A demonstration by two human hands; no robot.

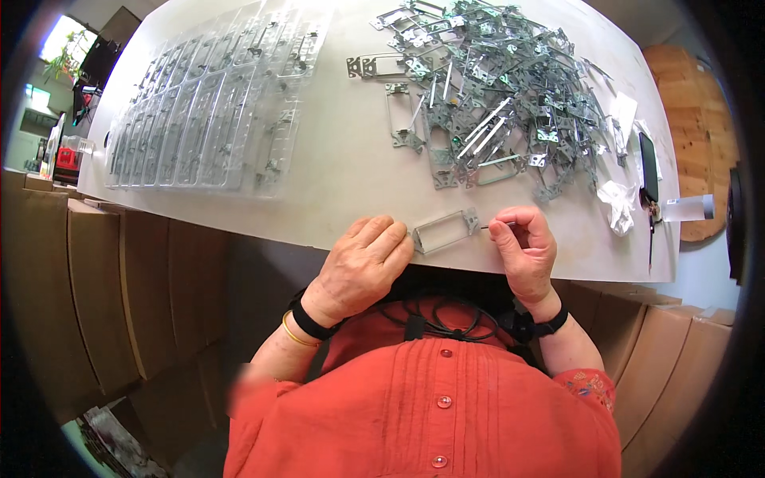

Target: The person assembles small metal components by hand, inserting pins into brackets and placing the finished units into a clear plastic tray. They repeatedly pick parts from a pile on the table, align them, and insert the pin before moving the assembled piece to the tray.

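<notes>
The left hand [366, 253] is arching palm-down, its fingers curling at the left end of a frame [471, 219] by the front edge of the bench [335, 143]; their tips are hiding from view, so I cannot tell whether they are gripping. Opposite, the right hand [527, 243] is curling inward, pinching a thin rod [486, 227] that is pointing toward the frame.

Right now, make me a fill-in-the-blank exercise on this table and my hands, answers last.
1. The metal frame is ____ the left hand and the right hand.
2. The clear trays lie to the ____ of the metal pile.
3. The bangle beside the left wrist's black band is coloured ____.

Missing words: between; left; gold.
</notes>
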